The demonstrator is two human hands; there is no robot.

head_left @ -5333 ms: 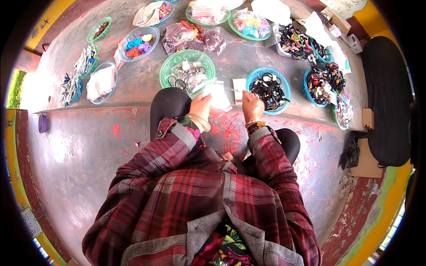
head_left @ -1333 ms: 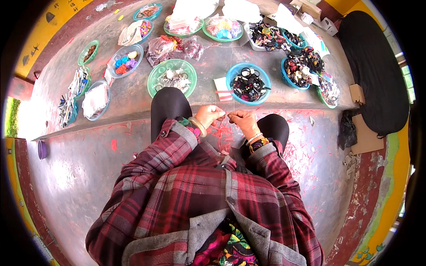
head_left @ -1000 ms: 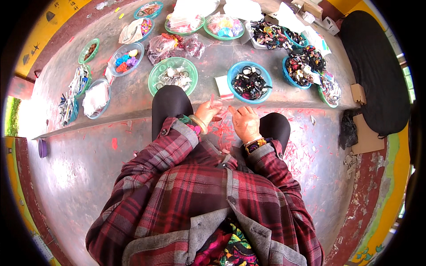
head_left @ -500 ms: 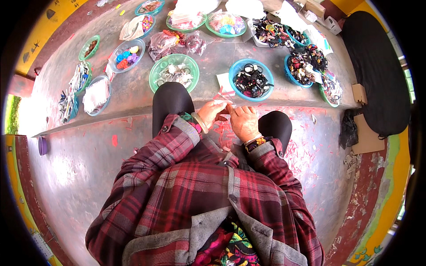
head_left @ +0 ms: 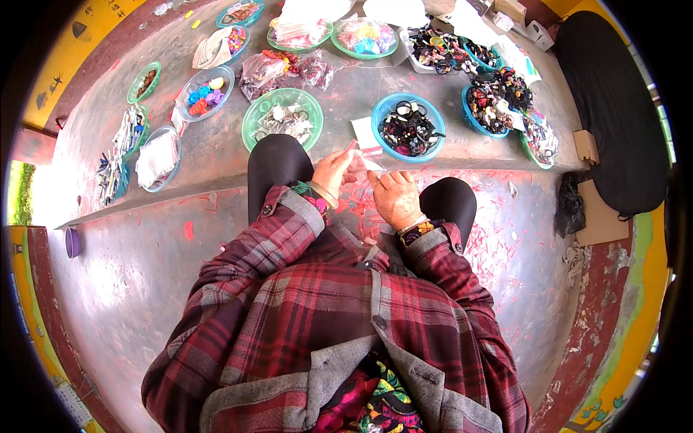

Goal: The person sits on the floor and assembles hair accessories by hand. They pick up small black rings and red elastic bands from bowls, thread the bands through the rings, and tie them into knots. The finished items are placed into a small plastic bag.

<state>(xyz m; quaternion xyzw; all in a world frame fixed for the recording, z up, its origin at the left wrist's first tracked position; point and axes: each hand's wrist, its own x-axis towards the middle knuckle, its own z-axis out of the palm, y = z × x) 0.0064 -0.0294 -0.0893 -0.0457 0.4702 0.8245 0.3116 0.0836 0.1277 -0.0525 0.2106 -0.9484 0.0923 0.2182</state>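
Between my knees, my left hand (head_left: pixel 333 174) pinches a small, clear plastic bag (head_left: pixel 371 164) with a reddish edge; its outline is hard to make out. My right hand (head_left: pixel 396 199) is at the bag's near right side. Its index finger reaches toward the bag, and the thumb and other fingers are curled; whether it grips the film is unclear. Just beyond my hands, a blue bowl (head_left: pixel 377 131) holds black hair ties with pale bits. To its left, a green bowl (head_left: pixel 247 128) holds small clear packets with dark and whitish pieces.
A white card (head_left: pixel 364 132) lies beside the blue bowl on the raised concrete ledge (head_left: pixel 339 137). Further bowls of hair accessories, clear bags and a heap of hair ties (head_left: pixel 440 52) stand behind. Red strips (head_left: pixel 484 249) litter the floor. A cardboard piece (head_left: pixel 603 216) leans at right.
My hands have moved slightly apart. My left fingers now point farther up and away, and my right index finger has straightened somewhat beside the bag.
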